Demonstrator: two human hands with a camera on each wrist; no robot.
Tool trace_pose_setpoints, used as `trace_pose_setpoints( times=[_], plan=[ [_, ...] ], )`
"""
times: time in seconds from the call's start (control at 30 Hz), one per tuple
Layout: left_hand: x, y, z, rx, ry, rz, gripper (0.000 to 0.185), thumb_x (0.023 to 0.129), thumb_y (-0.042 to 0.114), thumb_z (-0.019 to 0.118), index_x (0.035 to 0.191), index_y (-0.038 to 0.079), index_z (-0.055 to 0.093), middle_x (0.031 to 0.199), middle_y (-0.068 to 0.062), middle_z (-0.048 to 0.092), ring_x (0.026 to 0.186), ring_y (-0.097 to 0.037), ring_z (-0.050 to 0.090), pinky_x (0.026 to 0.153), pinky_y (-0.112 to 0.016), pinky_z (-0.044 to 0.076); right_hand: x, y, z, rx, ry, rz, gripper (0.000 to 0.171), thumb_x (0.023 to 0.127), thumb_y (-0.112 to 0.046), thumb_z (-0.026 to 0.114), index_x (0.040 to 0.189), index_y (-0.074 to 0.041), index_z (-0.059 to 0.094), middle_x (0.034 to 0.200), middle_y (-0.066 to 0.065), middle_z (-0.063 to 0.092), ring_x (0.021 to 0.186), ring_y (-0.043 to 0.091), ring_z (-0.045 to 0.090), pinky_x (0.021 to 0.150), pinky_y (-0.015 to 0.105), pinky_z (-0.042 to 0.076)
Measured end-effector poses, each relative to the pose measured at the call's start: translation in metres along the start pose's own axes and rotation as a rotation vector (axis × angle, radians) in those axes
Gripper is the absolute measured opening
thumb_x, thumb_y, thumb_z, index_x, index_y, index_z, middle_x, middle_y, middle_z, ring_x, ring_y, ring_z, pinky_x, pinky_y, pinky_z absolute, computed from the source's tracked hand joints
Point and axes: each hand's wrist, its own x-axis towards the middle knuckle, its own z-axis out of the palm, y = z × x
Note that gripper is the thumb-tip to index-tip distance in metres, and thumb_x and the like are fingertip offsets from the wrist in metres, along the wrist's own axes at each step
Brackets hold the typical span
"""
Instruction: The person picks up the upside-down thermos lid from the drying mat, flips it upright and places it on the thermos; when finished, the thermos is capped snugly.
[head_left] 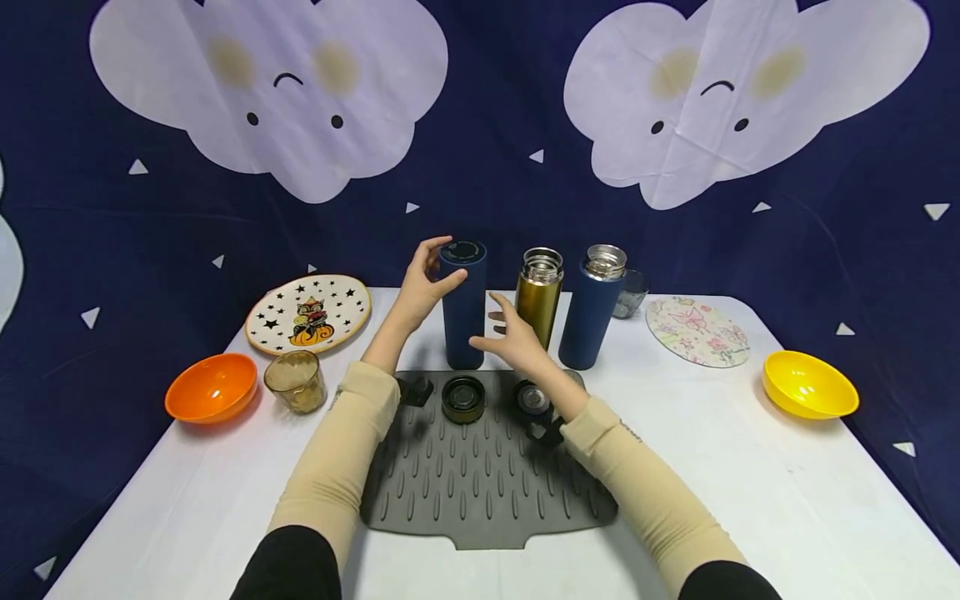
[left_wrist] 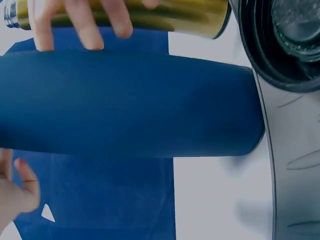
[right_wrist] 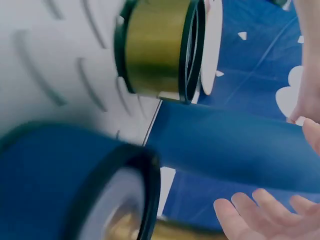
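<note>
A tall blue bottle stands upright on the white table behind the grey mat, a dark disc on its top. My left hand is at the bottle's upper left, thumb in front and fingers behind, held loosely apart; in the left wrist view its thumb stands off the bottle's side. To the right of it my right hand spreads its fingers, holding nothing. Beside that hand stands an uncapped gold bottle, then a second blue bottle, also uncapped.
On the grey mat lie an olive lid, a black lid and a blue-rimmed lid. Around them are an orange bowl, tumbler, star plate, glass, floral board and yellow bowl.
</note>
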Motion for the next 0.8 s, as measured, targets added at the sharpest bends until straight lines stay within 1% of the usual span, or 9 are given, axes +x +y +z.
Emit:
trace_pose_setpoints(
  times=[0.13, 0.2, 0.3, 0.33, 0.4, 0.5, 0.6, 0.7, 0.8],
  plan=[
    [-0.009, 0.004, 0.001, 0.027, 0.02, -0.052, 0.069, 0.087, 0.01, 0.062, 0.145, 0.01, 0.025, 0.143, -0.018, 0.033, 0.115, -0.027, 0.039, 0.092, -0.039, 0.037, -0.027, 0.006, -0.018, 0.014, -0.026, -0.03, 0.073, 0.086, -0.02, 0.066, 0.146, -0.015, 0.024, 0.138, 0.019, 0.041, 0.127, 0.037, 0.039, 0.098, 0.049, 0.037],
    [-0.015, -0.002, -0.001, 0.037, 0.04, -0.065, 0.074, 0.087, 0.014, 0.063, 0.147, 0.015, 0.019, 0.147, -0.014, 0.027, 0.122, -0.03, 0.039, 0.097, -0.043, 0.036, -0.041, 0.007, -0.027, 0.029, -0.029, -0.043, 0.068, 0.087, -0.018, 0.064, 0.144, -0.012, 0.028, 0.137, 0.02, 0.041, 0.126, 0.037, 0.039, 0.098, 0.049, 0.037],
    [-0.028, -0.013, -0.006, 0.035, 0.062, -0.075, 0.077, 0.087, 0.016, 0.064, 0.147, 0.017, 0.017, 0.147, -0.013, 0.025, 0.123, -0.033, 0.04, 0.099, -0.045, 0.035, -0.057, 0.016, -0.039, 0.026, -0.016, -0.055, 0.063, 0.088, -0.015, 0.063, 0.142, -0.009, 0.032, 0.137, 0.022, 0.042, 0.126, 0.037, 0.04, 0.097, 0.049, 0.038],
    [-0.033, -0.018, -0.008, 0.039, 0.066, -0.071, 0.076, 0.086, 0.016, 0.065, 0.147, 0.016, 0.019, 0.146, -0.013, 0.025, 0.122, -0.033, 0.041, 0.098, -0.046, 0.036, -0.062, 0.02, -0.042, 0.024, -0.008, -0.057, 0.062, 0.088, -0.013, 0.062, 0.142, -0.007, 0.032, 0.136, 0.023, 0.042, 0.125, 0.039, 0.04, 0.097, 0.05, 0.038],
    [-0.045, -0.025, -0.011, 0.052, 0.059, -0.078, 0.072, 0.086, 0.016, 0.065, 0.145, 0.013, 0.023, 0.144, -0.014, 0.029, 0.121, -0.034, 0.042, 0.098, -0.048, 0.035, -0.065, 0.037, -0.048, 0.009, 0.014, -0.065, 0.061, 0.088, -0.014, 0.062, 0.141, -0.008, 0.033, 0.135, 0.023, 0.043, 0.124, 0.039, 0.042, 0.097, 0.05, 0.038],
    [-0.064, -0.032, -0.012, 0.097, 0.011, -0.101, 0.064, 0.087, 0.016, 0.065, 0.141, 0.008, 0.032, 0.14, -0.016, 0.036, 0.12, -0.036, 0.043, 0.097, -0.051, 0.034, -0.075, 0.048, -0.055, -0.009, 0.031, -0.047, 0.06, 0.088, -0.011, 0.061, 0.141, -0.005, 0.033, 0.135, 0.027, 0.042, 0.124, 0.042, 0.041, 0.098, 0.052, 0.037],
    [-0.078, -0.037, -0.011, 0.157, -0.075, -0.117, 0.058, 0.087, 0.017, 0.064, 0.138, 0.006, 0.037, 0.136, -0.017, 0.042, 0.119, -0.036, 0.044, 0.097, -0.051, 0.034, -0.081, 0.059, -0.059, -0.03, 0.044, -0.02, 0.059, 0.088, -0.01, 0.061, 0.14, -0.004, 0.034, 0.134, 0.027, 0.043, 0.123, 0.042, 0.041, 0.096, 0.053, 0.038],
    [-0.087, -0.04, -0.008, 0.191, -0.16, -0.11, 0.056, 0.087, 0.018, 0.064, 0.136, 0.005, 0.04, 0.133, -0.019, 0.045, 0.119, -0.038, 0.044, 0.096, -0.052, 0.035, -0.084, 0.068, -0.063, -0.035, 0.048, 0.003, 0.058, 0.088, -0.009, 0.061, 0.14, -0.002, 0.034, 0.134, 0.027, 0.043, 0.123, 0.042, 0.041, 0.095, 0.053, 0.038],
    [-0.09, -0.042, -0.006, 0.21, -0.211, -0.098, 0.055, 0.087, 0.02, 0.064, 0.135, 0.005, 0.042, 0.132, -0.019, 0.046, 0.118, -0.038, 0.045, 0.096, -0.051, 0.035, -0.085, 0.073, -0.065, -0.039, 0.031, 0.025, 0.058, 0.088, -0.008, 0.061, 0.139, 0.0, 0.035, 0.134, 0.028, 0.041, 0.123, 0.044, 0.04, 0.095, 0.054, 0.038]
  ],
)
